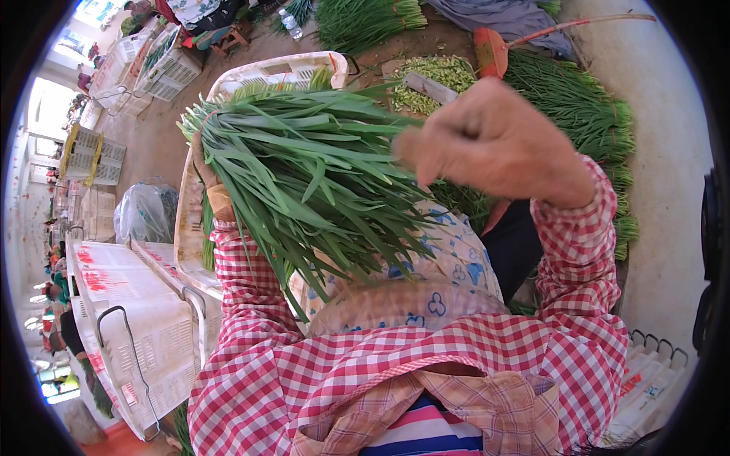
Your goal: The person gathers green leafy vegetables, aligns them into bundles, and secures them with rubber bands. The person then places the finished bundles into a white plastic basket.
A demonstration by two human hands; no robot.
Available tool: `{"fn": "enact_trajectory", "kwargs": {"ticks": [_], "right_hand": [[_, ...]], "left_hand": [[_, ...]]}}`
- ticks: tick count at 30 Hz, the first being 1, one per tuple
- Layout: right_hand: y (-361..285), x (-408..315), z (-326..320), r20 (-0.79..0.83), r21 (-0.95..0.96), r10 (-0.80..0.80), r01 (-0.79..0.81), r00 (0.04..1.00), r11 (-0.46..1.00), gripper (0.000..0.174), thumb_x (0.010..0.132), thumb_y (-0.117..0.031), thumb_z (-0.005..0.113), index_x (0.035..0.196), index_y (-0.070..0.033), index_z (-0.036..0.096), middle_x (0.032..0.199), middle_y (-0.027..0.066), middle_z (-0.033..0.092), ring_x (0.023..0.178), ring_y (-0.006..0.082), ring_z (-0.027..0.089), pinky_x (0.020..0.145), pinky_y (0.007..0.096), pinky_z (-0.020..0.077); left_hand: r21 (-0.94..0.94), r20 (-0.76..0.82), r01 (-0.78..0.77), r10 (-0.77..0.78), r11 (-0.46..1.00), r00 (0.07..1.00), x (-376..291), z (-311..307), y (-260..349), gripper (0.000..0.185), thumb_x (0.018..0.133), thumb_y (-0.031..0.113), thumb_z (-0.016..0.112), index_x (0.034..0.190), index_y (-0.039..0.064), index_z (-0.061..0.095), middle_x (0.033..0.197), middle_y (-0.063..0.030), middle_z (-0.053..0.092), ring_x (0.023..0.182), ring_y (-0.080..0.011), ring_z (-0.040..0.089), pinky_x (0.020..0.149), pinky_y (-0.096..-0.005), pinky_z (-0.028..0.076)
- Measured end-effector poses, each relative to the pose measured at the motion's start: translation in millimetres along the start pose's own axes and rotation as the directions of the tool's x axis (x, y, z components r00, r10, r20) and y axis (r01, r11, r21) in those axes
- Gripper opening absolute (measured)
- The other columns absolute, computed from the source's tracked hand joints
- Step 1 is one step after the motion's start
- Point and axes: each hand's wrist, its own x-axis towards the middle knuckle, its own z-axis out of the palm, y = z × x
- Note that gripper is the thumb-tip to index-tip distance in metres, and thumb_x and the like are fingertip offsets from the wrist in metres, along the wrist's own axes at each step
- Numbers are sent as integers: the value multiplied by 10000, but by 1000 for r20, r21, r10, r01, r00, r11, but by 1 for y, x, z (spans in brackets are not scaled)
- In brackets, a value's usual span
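Note:
My left hand (206,164) grips a large bundle of garlic chives (319,165) from below, near its cut white ends. A thin red band circles that end, and the long green leaves fan out to the right and hang over my apron (450,268). Tape or a wrap covers part of this hand at the wrist. Raised beside the leaf tips is my right hand (496,142), motion-blurred with its fingers curled; whether a leaf is pinched in it cannot be made out. Behind the bundle stands a white plastic crate (259,74) holding more banded chives.
A flat metal blade (430,86) lies on chopped pale stem ends (410,100). Banded chive bundles (587,108) line the wall at right. A red-orange implement (490,54) with a long handle leans there. White crates (142,308) stand at left; a plastic bottle (291,24) is farther off.

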Motion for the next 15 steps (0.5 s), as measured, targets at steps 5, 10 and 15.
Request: {"fn": "enact_trajectory", "kwargs": {"ticks": [5, 10, 15], "right_hand": [[14, 17, 57, -160, 106, -100, 118, 982, 987, 446, 806, -352, 678, 647, 60, 616, 490, 156, 468, 425, 207, 441, 476, 368, 393], [9, -3, 34, -359, 226, -333, 427, 872, 875, 58, 799, -51, 681, 775, -1, 664, 600, 86, 593, 516, 104, 536, 482, 275, 409], [-14, -44, -8, -232, 402, -56, 149, 971, 904, 209, 868, -124, 617, 721, 20, 657, 564, 37, 601, 394, 121, 479, 380, 242, 362]], "left_hand": [[0, 82, 64, -64, 998, 995, -8, -17, 6, 513, 961, 445, 458, 1289, 64, 561, 1227, -101, 623, 1103, -265, 596, 977, -419, 487], [13, 156, 72, -73, 997, 985, -3, -14, 9, 535, 957, 472, 462, 1301, 73, 553, 1241, -102, 615, 1103, -264, 596, 979, -418, 486], [51, 109, 71, -76, 996, 991, -2, -6, 18, 570, 946, 498, 474, 1337, 86, 517, 1267, -114, 595, 1105, -282, 594, 971, -453, 493]]}}
